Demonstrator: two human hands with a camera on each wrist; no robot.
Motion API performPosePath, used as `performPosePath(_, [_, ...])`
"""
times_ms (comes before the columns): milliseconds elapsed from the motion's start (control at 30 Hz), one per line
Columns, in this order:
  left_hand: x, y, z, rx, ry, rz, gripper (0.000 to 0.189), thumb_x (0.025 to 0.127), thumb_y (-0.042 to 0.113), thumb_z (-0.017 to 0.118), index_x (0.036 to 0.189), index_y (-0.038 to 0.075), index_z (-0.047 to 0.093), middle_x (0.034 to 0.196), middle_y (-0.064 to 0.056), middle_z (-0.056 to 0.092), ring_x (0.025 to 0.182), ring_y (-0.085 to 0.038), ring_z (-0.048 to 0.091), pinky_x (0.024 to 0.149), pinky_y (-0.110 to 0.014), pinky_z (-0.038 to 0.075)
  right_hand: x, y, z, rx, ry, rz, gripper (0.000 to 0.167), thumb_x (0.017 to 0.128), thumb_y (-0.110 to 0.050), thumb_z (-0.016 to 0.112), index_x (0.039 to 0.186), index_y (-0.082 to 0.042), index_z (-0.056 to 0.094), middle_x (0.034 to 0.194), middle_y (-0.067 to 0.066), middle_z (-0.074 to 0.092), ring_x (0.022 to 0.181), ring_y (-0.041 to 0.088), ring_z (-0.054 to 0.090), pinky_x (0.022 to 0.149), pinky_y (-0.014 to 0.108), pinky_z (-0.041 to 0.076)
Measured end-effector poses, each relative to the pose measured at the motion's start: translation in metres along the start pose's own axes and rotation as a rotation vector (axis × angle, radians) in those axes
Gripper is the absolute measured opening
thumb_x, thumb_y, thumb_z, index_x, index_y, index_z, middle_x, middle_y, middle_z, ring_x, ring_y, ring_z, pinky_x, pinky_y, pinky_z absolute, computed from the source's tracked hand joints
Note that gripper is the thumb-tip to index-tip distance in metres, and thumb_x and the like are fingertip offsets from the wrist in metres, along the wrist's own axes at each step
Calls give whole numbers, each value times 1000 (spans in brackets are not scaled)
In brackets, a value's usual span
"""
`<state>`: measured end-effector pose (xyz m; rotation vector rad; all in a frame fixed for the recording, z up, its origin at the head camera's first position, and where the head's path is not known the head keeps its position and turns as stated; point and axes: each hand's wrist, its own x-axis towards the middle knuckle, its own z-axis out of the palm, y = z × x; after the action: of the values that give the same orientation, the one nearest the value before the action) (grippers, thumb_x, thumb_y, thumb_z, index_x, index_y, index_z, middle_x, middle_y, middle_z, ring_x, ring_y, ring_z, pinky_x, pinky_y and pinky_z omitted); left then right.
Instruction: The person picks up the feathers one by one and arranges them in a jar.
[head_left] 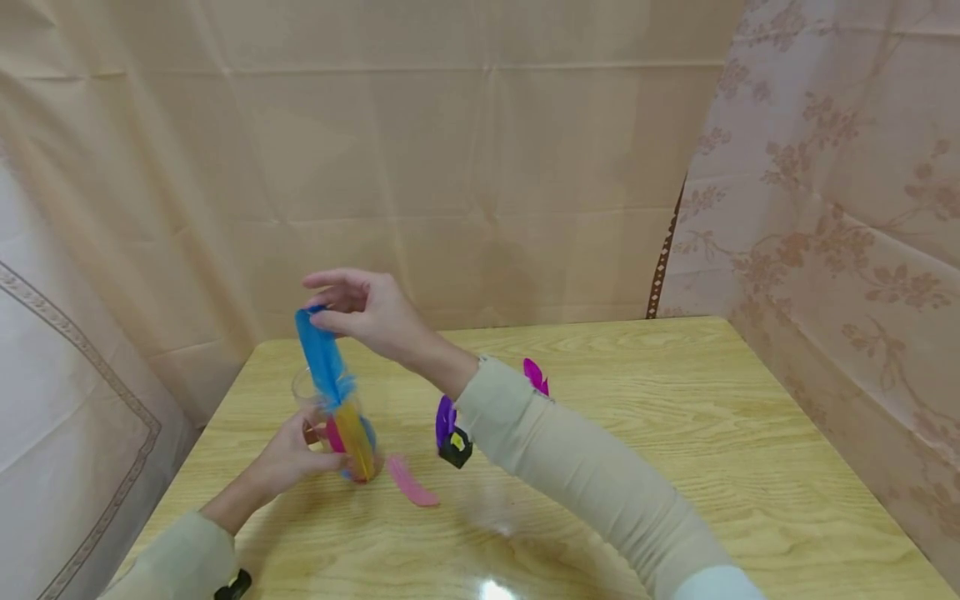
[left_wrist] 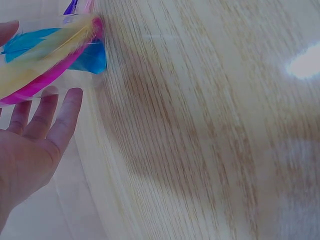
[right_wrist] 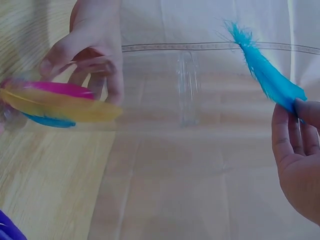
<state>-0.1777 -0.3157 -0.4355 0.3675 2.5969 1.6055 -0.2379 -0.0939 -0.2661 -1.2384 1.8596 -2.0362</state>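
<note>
My right hand [head_left: 378, 312] pinches a blue feather [head_left: 318, 350] by its upper end, between thumb and fingers. The feather hangs over the mouth of a tall clear container [right_wrist: 189, 90], and its lower end overlaps the container in the head view. My left hand [head_left: 288, 458] holds this container from the side, thumb across its front. Through the clear wall show a yellow feather [right_wrist: 60, 105], a magenta feather [right_wrist: 65, 89] and another blue feather [left_wrist: 90, 59]. In the right wrist view the pinched feather is apart from the container.
A pink feather [head_left: 411, 483] lies on the wooden table [head_left: 675, 417] right of the container. Farther right are a purple feather [head_left: 445, 417], a black six-sided piece [head_left: 455, 450] with a yellow centre, and a magenta feather [head_left: 534, 373]. Another black piece [head_left: 234, 585] sits by the left sleeve.
</note>
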Motion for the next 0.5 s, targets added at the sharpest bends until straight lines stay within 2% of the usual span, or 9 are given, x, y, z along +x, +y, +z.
performPosePath(133, [1, 1, 0, 16, 1, -27, 72, 84, 12, 84, 144, 4, 44, 136, -18, 57, 120, -37, 52, 95, -47, 45, 2, 0, 3, -29, 30, -29, 31, 94, 1, 70, 125, -1, 65, 110, 11, 72, 89, 12, 69, 80, 30, 58])
performPosePath(300, [2, 1, 0, 7, -1, -53, 84, 84, 13, 84, 151, 4, 36, 136, -20, 55, 120, -38, 53, 95, -45, 47, 5, 0, 7, -50, 77, -62, 37, 93, 0, 71, 129, -4, 64, 113, 12, 69, 90, 12, 68, 79, 29, 58])
performPosePath(500, [1, 2, 1, 12, 4, -71, 86, 83, 14, 85, 151, 2, 34, 139, -22, 53, 123, -41, 52, 98, -51, 47, 9, 0, 12, -85, 122, -89, 43, 92, 5, 70, 134, -3, 60, 117, 16, 67, 93, 13, 67, 84, 25, 56])
